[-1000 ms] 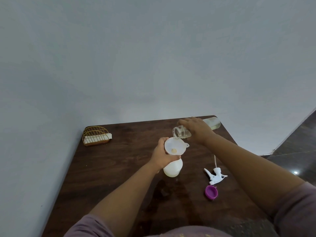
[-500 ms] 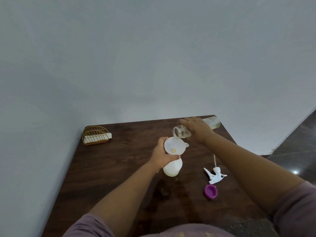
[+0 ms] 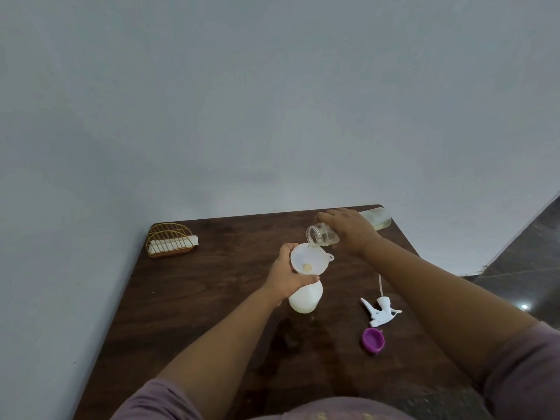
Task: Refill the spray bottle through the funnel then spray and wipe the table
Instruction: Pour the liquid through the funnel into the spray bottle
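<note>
A white spray bottle (image 3: 304,300) stands on the dark wooden table (image 3: 212,292) with a white funnel (image 3: 309,258) in its neck. My left hand (image 3: 286,275) grips the bottle's neck just under the funnel. My right hand (image 3: 348,230) holds a clear bottle (image 3: 321,236) tipped almost flat, its open mouth over the funnel's rim, with a thin stream of clear liquid running in. The white trigger sprayer head (image 3: 380,312) with its dip tube lies on the table to the right.
A purple cap (image 3: 373,340) lies near the sprayer head. A gold wire holder with white napkins (image 3: 169,241) stands at the table's far left corner. A grey wall runs along the back and left. Dark floor shows past the table's right edge.
</note>
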`<move>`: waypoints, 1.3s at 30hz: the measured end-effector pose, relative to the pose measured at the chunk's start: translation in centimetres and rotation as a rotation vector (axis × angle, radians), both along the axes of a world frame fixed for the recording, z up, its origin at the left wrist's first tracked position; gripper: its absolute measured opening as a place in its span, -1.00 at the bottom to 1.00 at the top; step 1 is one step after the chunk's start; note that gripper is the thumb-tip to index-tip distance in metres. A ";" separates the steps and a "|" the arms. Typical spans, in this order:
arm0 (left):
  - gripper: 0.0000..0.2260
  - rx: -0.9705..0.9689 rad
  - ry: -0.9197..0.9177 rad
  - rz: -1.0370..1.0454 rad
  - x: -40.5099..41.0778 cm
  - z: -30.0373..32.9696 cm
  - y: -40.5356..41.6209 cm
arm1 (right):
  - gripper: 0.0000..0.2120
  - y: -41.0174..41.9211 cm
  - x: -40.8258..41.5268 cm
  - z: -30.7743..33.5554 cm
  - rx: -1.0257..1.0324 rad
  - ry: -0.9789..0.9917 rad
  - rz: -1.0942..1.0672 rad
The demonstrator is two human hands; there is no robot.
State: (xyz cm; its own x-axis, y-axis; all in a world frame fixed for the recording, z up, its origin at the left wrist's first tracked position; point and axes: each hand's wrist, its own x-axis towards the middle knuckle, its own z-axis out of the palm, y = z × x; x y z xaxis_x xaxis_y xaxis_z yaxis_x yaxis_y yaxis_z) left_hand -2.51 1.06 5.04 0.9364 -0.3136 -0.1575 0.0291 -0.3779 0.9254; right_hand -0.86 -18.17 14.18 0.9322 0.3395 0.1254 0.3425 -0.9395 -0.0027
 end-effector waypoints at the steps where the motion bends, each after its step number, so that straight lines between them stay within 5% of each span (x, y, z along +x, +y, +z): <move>1: -0.25 -0.002 0.002 0.000 0.0 0.0 0.0 | -0.56 0.0 0.0 0.1 -0.007 0.002 -0.001; 39: -0.24 -0.009 0.004 0.009 -0.3 -0.2 0.2 | -0.58 0.2 -0.3 0.1 0.050 0.003 -0.017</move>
